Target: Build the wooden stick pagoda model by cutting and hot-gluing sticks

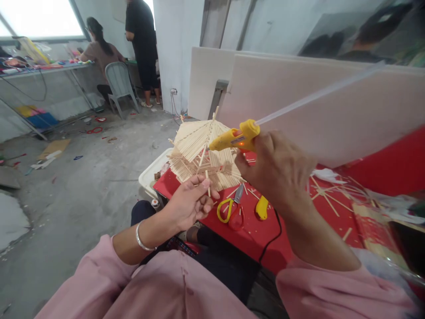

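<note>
Red table [252, 235]; right hand [279, 170] grips glue gun [235, 138].

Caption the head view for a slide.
Right hand aims a yellow glue gun at a stick house model; left hand pinches a short stick.

Glue gun [237, 138] handle hidden behind right hand [279, 170]; glue stick [318, 94] blurred.

Red table [265, 239]: stick model [199, 155], scissors [231, 210], loose sticks [323, 195] on top.
</note>
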The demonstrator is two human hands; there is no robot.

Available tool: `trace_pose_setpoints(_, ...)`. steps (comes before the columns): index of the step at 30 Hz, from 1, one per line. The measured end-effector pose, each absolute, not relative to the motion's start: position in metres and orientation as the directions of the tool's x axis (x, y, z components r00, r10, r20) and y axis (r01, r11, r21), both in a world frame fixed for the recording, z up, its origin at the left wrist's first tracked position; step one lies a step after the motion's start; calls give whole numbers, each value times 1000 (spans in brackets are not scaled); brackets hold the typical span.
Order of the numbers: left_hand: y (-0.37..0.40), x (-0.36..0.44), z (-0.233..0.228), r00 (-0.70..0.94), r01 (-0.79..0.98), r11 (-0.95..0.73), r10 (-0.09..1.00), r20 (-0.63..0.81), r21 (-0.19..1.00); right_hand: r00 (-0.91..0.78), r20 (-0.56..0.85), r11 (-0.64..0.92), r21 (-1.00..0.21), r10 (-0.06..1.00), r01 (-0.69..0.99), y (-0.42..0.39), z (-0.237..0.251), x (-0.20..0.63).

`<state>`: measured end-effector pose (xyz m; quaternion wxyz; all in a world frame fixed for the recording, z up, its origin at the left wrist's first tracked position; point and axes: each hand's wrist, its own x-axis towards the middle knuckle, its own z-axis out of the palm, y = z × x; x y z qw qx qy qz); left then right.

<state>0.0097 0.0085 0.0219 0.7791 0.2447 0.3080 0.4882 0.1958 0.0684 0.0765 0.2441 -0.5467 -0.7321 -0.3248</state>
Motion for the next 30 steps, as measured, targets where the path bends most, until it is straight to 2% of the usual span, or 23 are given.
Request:
trace_pose_setpoints(2, 9, 11, 20, 331, -628, 393, 916, -227, 672, -354, 712, 217, 280, 606, 935, 65, 76, 197)
trace_pose_setpoints(5, 9, 12, 18, 327, -646, 390, 918, -224, 656, -356, 704, 231, 271, 615, 935, 62, 75, 202)
trace_pose_setpoints(10, 6, 14, 13, 343, -647, 395, 915, -213, 652, -152, 740, 120, 97, 656, 988, 69, 69, 217)
trace_pose_setpoints(15, 0, 17, 7, 370, -617, 396, 909, -193, 680, -78, 725, 159, -45, 685, 986, 69, 53, 228)
trace_pose_setpoints(19, -5, 20, 4, 319, -614, 351, 930, -185, 707, -36, 712, 187, -135, 701, 973, 58, 35, 231)
trace_pose_setpoints(24, -11, 21, 2, 260, -599, 316, 946, -195, 735, 160, 701, 53, -272, 695, 961, 62, 25, 233)
trace_pose_setpoints(26, -13, 21, 1, 245, -597, 302, 951, -190, 743, 220, 694, 7, -308, 685, 951, 67, 23, 233)
trace_pose_setpoints(30, -18, 22, 1, 220, -589, 284, 957, -188, 757, 233, 671, 11, -338, 704, 941, 70, 16, 232)
